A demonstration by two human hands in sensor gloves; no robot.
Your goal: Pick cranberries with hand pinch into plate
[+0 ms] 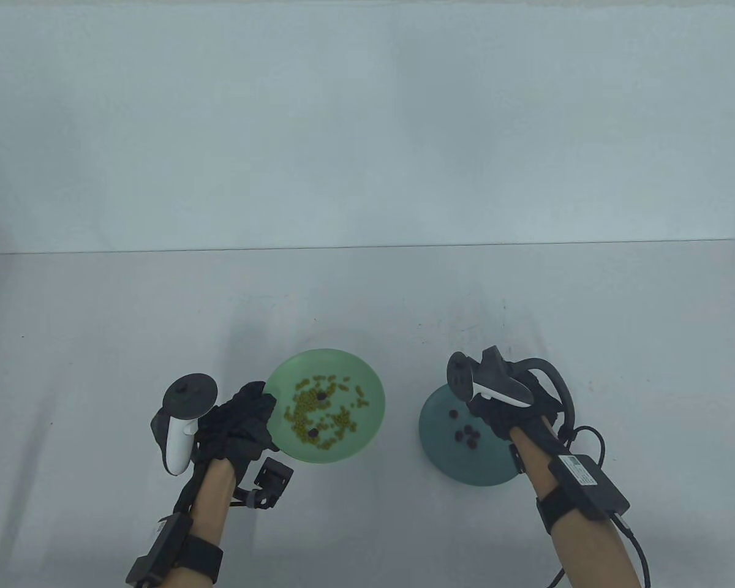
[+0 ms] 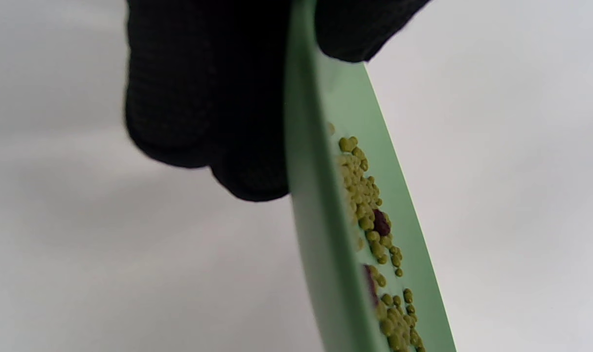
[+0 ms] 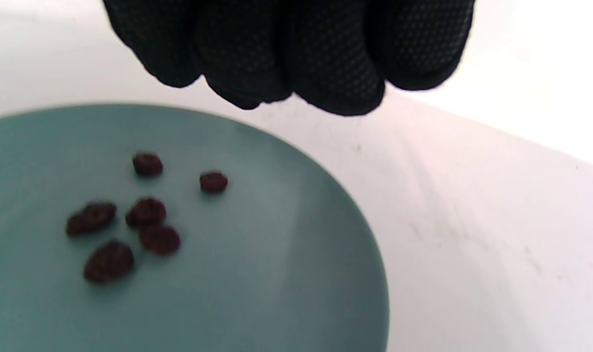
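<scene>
Left hand (image 1: pixel 239 422) grips green plate (image 1: pixel 367 373) rim; right hand (image 3: pixel 296 54) curled, empty. We judge cranberries (image 1: pixel 320 395) soft, light: pinch singly from above.

Both my hands are low in the table view, forearms coming up from the bottom edge.

My left hand (image 1: pixel 242 422) has its fingers (image 2: pixel 203 98) curled under the rim it's grabbing, thumb on top, white tracker sitting upright on the back of the hand. My right hand (image 1: pixel 502 416) hangs palm down with the fingers (image 3: pixel 296 54) bunched together and curled, tips pointing down; can't tell if they're pinching anything. Straps on both forearms, a cable trailing off the right.
</scene>
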